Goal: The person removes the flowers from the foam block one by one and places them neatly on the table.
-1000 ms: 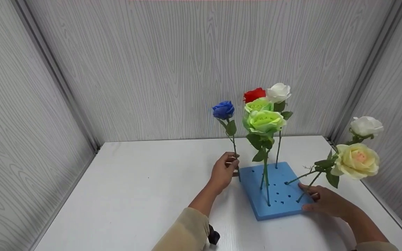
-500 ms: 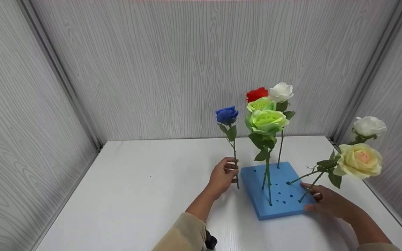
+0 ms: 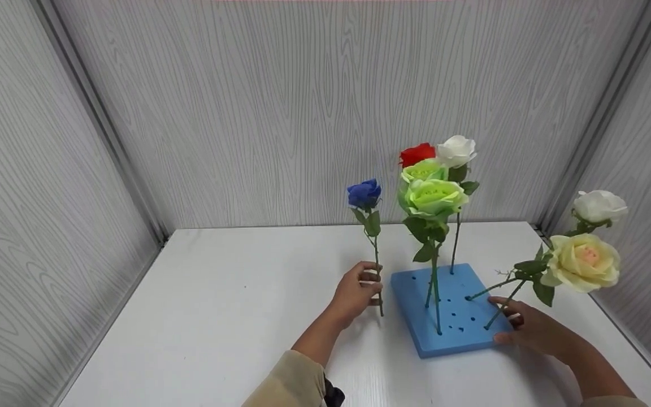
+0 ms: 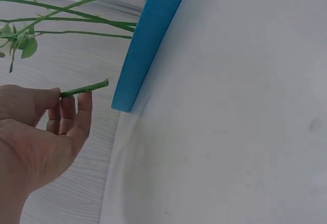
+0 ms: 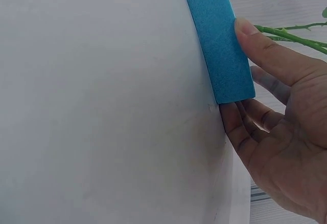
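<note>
My left hand (image 3: 355, 294) pinches the stem of a blue rose (image 3: 364, 193) and keeps it nearly upright, left of a blue foam block (image 3: 424, 343). In the left wrist view the stem's cut lower end (image 4: 97, 86) sticks out past the fingertips, apart from the block. My right hand (image 3: 534, 329) grips the block's right edge; in the right wrist view the thumb (image 5: 250, 32) lies on its upper face and the fingers go along its side. Two green roses (image 3: 435, 198) stand in the block, and a pale yellow rose (image 3: 582, 261) leans right out of it.
At the block's back, a white rose (image 3: 456, 150) stands beside a red rose (image 3: 417, 154), its stem hidden behind the green ones. Another white rose (image 3: 599, 206) leans right. Several small holes dot the block. A white table (image 3: 235, 316) lies beneath, with grey wood-grain panels (image 3: 269, 113) around it.
My left hand has drawn the blue rose down and slightly toward me, away from the block's left edge. My right hand stays at the block.
</note>
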### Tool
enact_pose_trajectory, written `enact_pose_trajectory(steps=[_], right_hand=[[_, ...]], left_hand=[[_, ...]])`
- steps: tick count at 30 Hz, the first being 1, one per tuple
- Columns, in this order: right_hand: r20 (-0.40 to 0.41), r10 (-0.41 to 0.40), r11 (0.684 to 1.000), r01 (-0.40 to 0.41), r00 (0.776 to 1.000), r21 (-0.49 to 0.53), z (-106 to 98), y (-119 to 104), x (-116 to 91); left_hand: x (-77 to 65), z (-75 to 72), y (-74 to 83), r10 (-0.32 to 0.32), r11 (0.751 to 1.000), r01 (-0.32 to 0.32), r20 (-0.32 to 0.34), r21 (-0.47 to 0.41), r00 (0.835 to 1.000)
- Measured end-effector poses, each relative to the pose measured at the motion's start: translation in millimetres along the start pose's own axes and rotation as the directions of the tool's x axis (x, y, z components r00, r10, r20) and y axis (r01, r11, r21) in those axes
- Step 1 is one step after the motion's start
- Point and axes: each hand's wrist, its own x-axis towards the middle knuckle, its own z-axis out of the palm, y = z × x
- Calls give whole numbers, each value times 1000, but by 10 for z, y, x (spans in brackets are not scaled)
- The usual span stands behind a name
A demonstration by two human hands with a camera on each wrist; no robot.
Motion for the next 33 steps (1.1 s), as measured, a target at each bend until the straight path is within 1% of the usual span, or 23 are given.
enact_pose_trajectory(steps=[3, 7, 13, 16, 21, 27, 31, 33], right_hand=[[5, -15, 999, 14, 1000, 30, 13, -1, -6], [11, -33, 997, 32, 999, 67, 26, -2, -16], [-1, -13, 999, 13, 1000, 50, 14, 13, -14], [-2, -4, 999, 4, 1000, 35, 13, 21, -12], [-4, -5, 1000, 5, 1000, 29, 22, 26, -19], [6, 15, 999, -16, 1000, 52, 11, 24, -27], [10, 16, 998, -16, 1000, 59, 9, 33, -26], [10, 4, 999, -4, 1000, 52, 5, 35, -24]], left_hand=[[-49, -42, -3, -18, 1000, 18, 13, 0, 1000], [-111, -113, -22, -43, 999, 42, 22, 23, 999], [-158, -187, -66, -55, 997, 55, 6, 48, 998], [-188, -190, -80, -70, 996, 70, 2, 54, 998], [-257, -177, -94, -101, 992, 100, 17, 77, 995], [-297, -177, -114, -109, 987, 104, 32, 124, 994], [-318, -170, -151, -116, 980, 109, 34, 167, 993], [-331, -168, -168, -126, 976, 117, 37, 184, 991]])
